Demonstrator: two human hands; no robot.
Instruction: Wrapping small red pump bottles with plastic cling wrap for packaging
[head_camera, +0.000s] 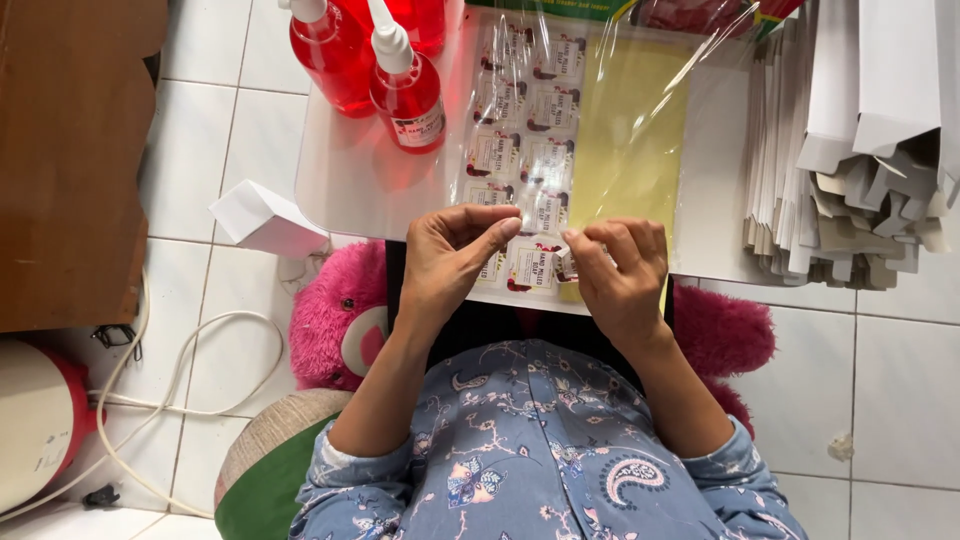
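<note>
Both hands pinched one small printed sticker (566, 246) at the near edge of the glossy sticker sheet (520, 130) on the white counter (350, 180): right fingers (600, 250) gripped it, left fingers (500, 232) touched from the left.

Bright, even daylight-type light, no dim zones. Source seems overhead and toward the top of the frame. Shadows soft and short: faint one under the hands (540, 265) on the bench (345, 175), darker patch at lower centre between the forearms. Strong glare streaks on the clear film (640, 90) at upper centre, partly washing out the sticker sheet (525, 130) beneath. Red bottles (405, 90) at upper left show specular spots and cast a pinkish glow on the bench. White floor tiles (900, 390) near clipping at right. Focus sharp centre; fingertips slightly soft. Mild wide-angle bending at the edges.
</note>
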